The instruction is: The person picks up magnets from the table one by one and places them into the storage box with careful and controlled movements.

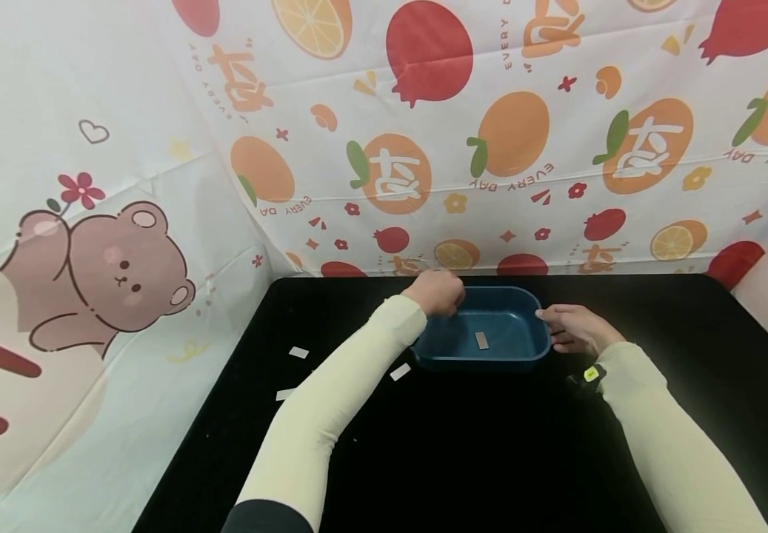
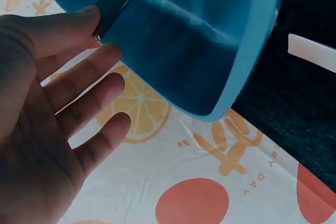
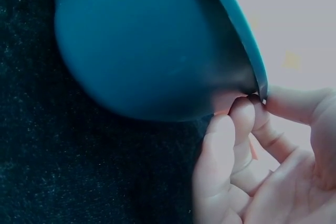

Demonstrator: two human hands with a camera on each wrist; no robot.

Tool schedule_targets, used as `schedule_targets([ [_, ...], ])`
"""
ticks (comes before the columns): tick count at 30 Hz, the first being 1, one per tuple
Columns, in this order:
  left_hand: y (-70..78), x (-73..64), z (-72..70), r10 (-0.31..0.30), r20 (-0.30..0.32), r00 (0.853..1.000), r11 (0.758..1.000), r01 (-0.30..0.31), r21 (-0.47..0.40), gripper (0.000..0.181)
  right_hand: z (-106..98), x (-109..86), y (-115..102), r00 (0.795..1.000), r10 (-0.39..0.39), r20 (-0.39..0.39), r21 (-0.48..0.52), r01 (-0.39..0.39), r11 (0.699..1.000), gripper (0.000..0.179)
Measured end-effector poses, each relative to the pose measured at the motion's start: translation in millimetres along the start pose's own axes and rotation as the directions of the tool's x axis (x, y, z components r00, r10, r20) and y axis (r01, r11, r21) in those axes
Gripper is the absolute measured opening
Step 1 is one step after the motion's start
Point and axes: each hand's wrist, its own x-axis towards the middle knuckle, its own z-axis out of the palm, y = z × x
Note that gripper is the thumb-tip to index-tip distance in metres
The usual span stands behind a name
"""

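A blue plastic basin (image 1: 473, 361) rests near the far edge of the black table. My left hand (image 1: 435, 292) is over its left end. In the left wrist view, the thumb and index finger pinch a small flat rectangular piece (image 2: 116, 6) that looks dark there, while the other fingers spread loosely. At the opposite end, my right hand (image 1: 577, 329) holds the basin's rim (image 3: 251, 45) between thumb and fingers. A similar small grey piece (image 1: 481, 340) lies on the basin's floor.
Several pale flat pieces lie on the black table (image 1: 463, 459) left of the basin: one near its corner (image 1: 400, 371), one farther left (image 1: 299, 352), another partly behind the left sleeve (image 1: 284, 394). A fruit-print cloth (image 1: 450, 222) hangs behind the table.
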Motion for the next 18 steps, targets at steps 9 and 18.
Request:
schedule_targets([
  [9, -4.0, 2.0, 5.9, -0.009, 0.023, 1.0, 0.999, 0.01, -0.052, 0.025, -0.7, 0.2, -0.6, 1.0, -0.001, 0.001, 0.001, 0.001, 1.0, 0.04],
  [18, -7.4, 3.4, 4.5, -0.088, 0.196, 0.977, 0.989, 0.109, -0.097, 0.042, -1.2, 1.8, 0.4, 1.0, 0.003, 0.002, 0.015, -0.003, 1.0, 0.043],
])
